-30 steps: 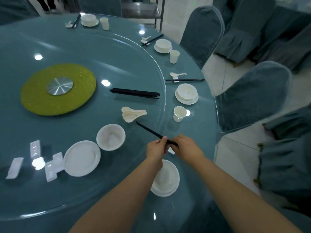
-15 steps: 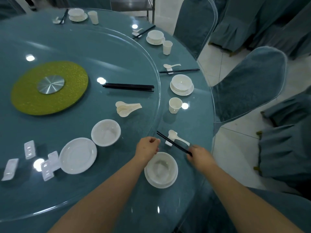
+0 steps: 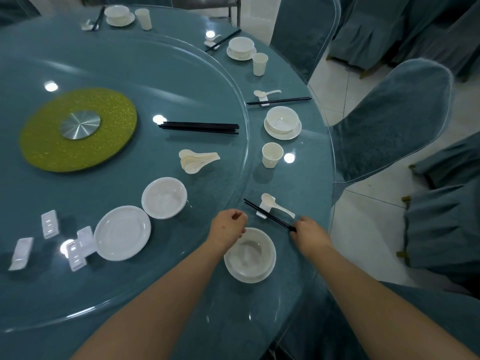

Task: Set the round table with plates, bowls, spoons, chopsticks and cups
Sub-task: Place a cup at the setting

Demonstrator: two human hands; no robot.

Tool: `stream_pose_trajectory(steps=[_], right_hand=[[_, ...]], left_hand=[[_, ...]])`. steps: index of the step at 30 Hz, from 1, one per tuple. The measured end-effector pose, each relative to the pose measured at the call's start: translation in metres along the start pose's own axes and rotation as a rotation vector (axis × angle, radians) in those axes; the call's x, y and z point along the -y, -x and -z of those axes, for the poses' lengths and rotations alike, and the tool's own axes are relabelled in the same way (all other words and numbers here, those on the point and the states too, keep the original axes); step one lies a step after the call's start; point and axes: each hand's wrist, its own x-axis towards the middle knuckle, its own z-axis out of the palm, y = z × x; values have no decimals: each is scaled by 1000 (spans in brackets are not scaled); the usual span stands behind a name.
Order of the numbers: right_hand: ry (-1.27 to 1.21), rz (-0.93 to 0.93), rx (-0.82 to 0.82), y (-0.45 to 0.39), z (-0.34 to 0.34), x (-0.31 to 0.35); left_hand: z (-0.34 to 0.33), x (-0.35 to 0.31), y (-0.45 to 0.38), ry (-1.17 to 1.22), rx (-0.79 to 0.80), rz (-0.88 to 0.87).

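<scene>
A pair of black chopsticks lies across a white rest beside a white spoon at the near table edge. My right hand pinches their near end. My left hand hovers loosely curled and empty above a white bowl on a plate. On the glass turntable lie spare chopsticks, stacked spoons, a bowl and a plate.
Three finished settings with bowl, cup, spoon and chopsticks run along the far rim, the nearest with a cup. Several white rests lie at the left. Covered chairs stand close along the right edge.
The chopsticks went from both hands above the bowl down onto the rest by the spoon. My left hand let go and drew back; my right hand slid to their near end.
</scene>
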Motion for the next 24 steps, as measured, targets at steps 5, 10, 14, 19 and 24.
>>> stream_pose_trajectory(steps=[5, 10, 14, 19, 24], right_hand=[[-40, -23, -5, 16, 7, 6], [-67, -5, -9, 41, 30, 35], [-117, 80, -63, 53, 46, 78], [-58, 216, -65, 61, 64, 161], [-76, 372, -40, 64, 71, 254]], left_hand=[[14, -4, 16, -18, -16, 12], [40, -10, 50, -35, -43, 14], [70, -8, 80, -60, -92, -10], [133, 6, 104, 10, -209, 38], [207, 33, 125, 82, -367, 92]])
